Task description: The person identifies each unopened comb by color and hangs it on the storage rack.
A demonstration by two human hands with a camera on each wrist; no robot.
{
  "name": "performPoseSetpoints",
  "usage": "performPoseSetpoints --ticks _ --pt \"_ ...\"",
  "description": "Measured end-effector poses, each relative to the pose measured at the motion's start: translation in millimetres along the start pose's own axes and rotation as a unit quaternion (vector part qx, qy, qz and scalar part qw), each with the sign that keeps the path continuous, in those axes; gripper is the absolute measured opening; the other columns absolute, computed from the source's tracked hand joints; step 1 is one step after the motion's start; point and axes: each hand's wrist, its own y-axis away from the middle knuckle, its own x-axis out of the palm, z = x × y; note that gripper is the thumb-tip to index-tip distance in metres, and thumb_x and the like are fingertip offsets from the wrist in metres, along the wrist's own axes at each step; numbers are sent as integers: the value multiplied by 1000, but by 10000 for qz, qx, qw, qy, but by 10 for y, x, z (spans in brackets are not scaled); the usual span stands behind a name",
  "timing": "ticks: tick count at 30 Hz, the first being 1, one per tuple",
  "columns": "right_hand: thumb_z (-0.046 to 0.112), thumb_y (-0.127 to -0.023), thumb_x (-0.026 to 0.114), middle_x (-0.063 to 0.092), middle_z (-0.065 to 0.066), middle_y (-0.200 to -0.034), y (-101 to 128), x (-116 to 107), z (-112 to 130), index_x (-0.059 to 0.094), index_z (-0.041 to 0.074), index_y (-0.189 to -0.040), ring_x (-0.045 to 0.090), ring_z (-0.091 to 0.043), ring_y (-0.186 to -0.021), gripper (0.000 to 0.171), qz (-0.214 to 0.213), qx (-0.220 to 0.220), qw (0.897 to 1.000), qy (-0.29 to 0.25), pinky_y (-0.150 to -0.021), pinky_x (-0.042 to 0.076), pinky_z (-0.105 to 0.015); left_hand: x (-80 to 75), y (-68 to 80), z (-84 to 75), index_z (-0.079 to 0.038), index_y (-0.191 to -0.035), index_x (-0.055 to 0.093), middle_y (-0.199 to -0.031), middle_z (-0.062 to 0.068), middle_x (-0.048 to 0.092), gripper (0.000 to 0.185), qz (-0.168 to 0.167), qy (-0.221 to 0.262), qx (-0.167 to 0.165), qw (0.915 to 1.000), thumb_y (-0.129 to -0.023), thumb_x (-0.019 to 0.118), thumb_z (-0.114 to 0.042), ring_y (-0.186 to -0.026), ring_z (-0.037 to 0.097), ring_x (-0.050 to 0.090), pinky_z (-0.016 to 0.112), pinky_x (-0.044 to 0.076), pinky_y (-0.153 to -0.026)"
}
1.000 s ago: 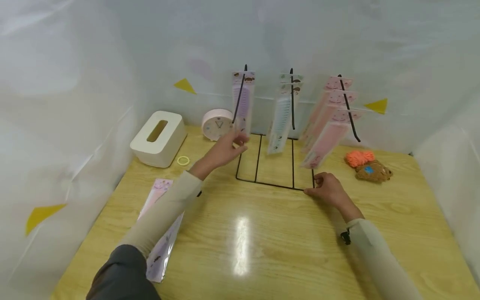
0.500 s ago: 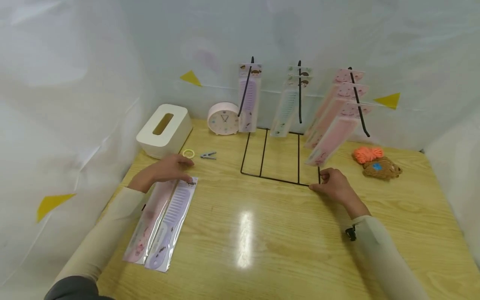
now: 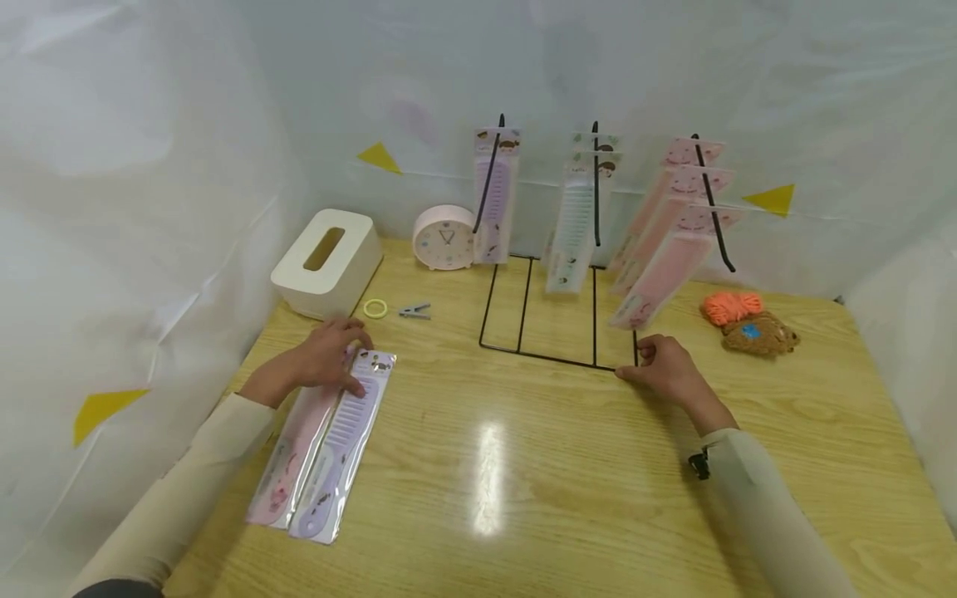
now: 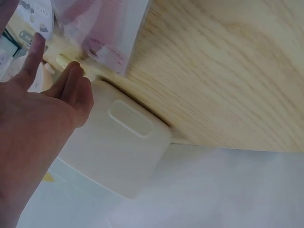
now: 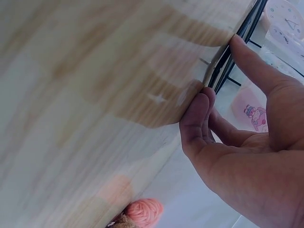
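My left hand (image 3: 325, 357) lies over the top ends of two packaged combs on the table, its thumb on the packet of the purple comb (image 3: 340, 453). The pink comb (image 3: 287, 469) lies beside it, partly covered by this hand. My right hand (image 3: 665, 374) holds the front right corner of a black wire display rack (image 3: 553, 358) between thumb and fingers. On the rack's three hooks hang a purple comb packet (image 3: 493, 199), green comb packets (image 3: 574, 224) in the middle, and several pink comb packets (image 3: 665, 274) at the right.
A white tissue box (image 3: 329, 257) and a pink clock (image 3: 443, 238) stand at the back left. Near them lie a yellow ring (image 3: 375, 309) and a grey clip (image 3: 415, 311). Orange yarn (image 3: 731, 307) and a brown knitted piece (image 3: 761, 335) lie to the right.
My left hand has moved from the hanging purple comb, left and down to the two combs on the table. My right hand has stayed at the rack's corner. The middle packets have swung.
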Motion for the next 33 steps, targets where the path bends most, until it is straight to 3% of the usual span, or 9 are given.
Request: performPoseSetpoints --ticks 7,11,13,18,20,22,24,29,33 --pt "30 -90 76 54 -35 -124 -6 1 -8 44 -20 -136 56 -45 -110 75 -21 32 10000 22 -88 51 -55 -28 -70 -53 -6 -97 59 -112 17 61 67 -208 187 63 9996 -48 100 -29 -107 40 51 54 41 -94" --pt "30 -90 76 54 -35 -123 -10 -2 -11 44 -20 -136 56 -44 -109 75 -20 12 10000 28 -88 51 -55 -130 -97 -118 -3 -103 53 -98 11 62 66 -17 1100 38 9939 -59 98 -22 -98 31 58 46 47 -88" --pt "30 -90 76 54 -35 -123 -11 -5 -10 44 -20 -136 56 -44 -109 75 -12 15 10000 25 -88 51 -54 -187 -119 -163 0 -112 48 -87 9 59 65 126 1830 -12 9830 -68 93 -15 -84 25 58 38 49 -76" --pt "30 -90 76 54 -35 -122 -12 -7 -8 44 -19 -136 56 -44 -109 74 -14 27 10000 40 -88 51 -54 -263 -187 -300 3 -134 39 -71 5 44 56 210 3561 -122 9341 -91 73 -5 -65 15 50 30 51 -61" --pt "30 -90 76 55 -34 -122 -16 -4 -11 45 -19 -136 56 -44 -108 74 -16 22 10000 42 -88 51 -54 -264 -215 -372 5 -130 46 -74 4 48 41 41 3839 -164 9232 -97 66 -8 -68 14 55 38 58 -67" --pt "30 -89 76 55 -34 -122 -18 1 -12 45 -19 -136 56 -43 -108 74 -9 25 10000 36 -87 51 -54 -265 -241 -466 5 -120 53 -78 6 51 27 -210 3894 -250 9205 -100 62 -12 -73 15 60 47 60 -71" --pt "31 -90 76 54 -34 -123 -20 6 -16 45 -18 -136 56 -43 -108 74 7 26 10000 32 -87 51 -53 -268 -269 -580 4 -109 57 -81 8 56 21 -514 3804 -254 9230 -102 59 -16 -74 16 61 49 60 -70" --pt "31 -90 76 54 -34 -123 -13 10 -11 45 -18 -136 56 -43 -108 74 32 12 10000 22 -86 51 -52 -345 -311 -917 1 -106 63 -84 12 62 20 -1383 3575 -166 9235 -103 58 -19 -72 16 63 40 60 -62" --pt "31 -90 76 54 -35 -123 -4 4 -12 45 -18 -136 56 -43 -107 74 -10 -18 10000 62 -85 51 -53 -473 -362 -1174 1 -107 65 -87 12 68 21 -1997 3559 120 9129 -102 60 -19 -69 15 64 34 59 -58"
